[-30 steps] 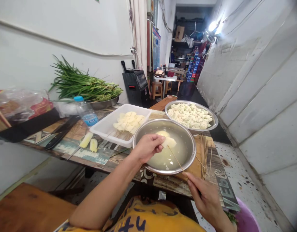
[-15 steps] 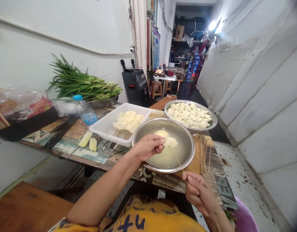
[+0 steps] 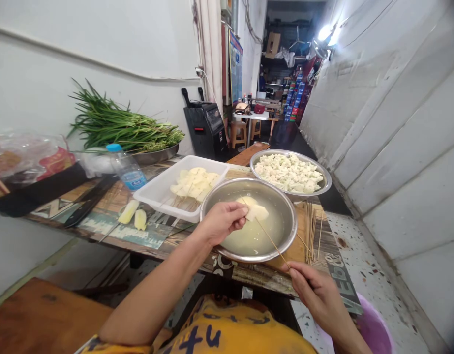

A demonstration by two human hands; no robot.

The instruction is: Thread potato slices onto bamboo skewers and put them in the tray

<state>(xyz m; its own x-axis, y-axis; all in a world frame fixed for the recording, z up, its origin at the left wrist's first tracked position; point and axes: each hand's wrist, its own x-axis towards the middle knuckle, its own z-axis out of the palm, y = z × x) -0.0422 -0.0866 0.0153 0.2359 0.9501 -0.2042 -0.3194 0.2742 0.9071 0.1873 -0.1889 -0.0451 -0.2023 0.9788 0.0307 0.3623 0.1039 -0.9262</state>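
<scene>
My left hand (image 3: 227,222) pinches a thin pale slice (image 3: 257,212), which looks like potato, above a steel basin (image 3: 208,236) of cloudy water. A bamboo skewer (image 3: 271,240) runs through the slice, and its thin tip seems to poke out on the far side. Thumb and fingertips of my right hand (image 3: 313,285) grip the skewer's near end, just off the basin's front rim. Another pale slice (image 3: 246,200) shows in the basin behind the held one. To the left, a white plastic tray (image 3: 153,192) contains several skewered slices (image 3: 194,183).
Loose skewers (image 3: 312,231) lie on a board right of the basin. Behind it stands a bowl of cauliflower-like pieces (image 3: 287,172). Leftward are a water bottle (image 3: 127,169), a black-handled knife (image 3: 82,206), pale vegetable pieces (image 3: 129,211) and green stalks (image 3: 127,125). A purple tub (image 3: 374,327) is below right.
My right hand has shifted slightly right along the skewer's end, its fingers less curled. The skewer's tip now shows beyond the slice. My left hand keeps its pinch.
</scene>
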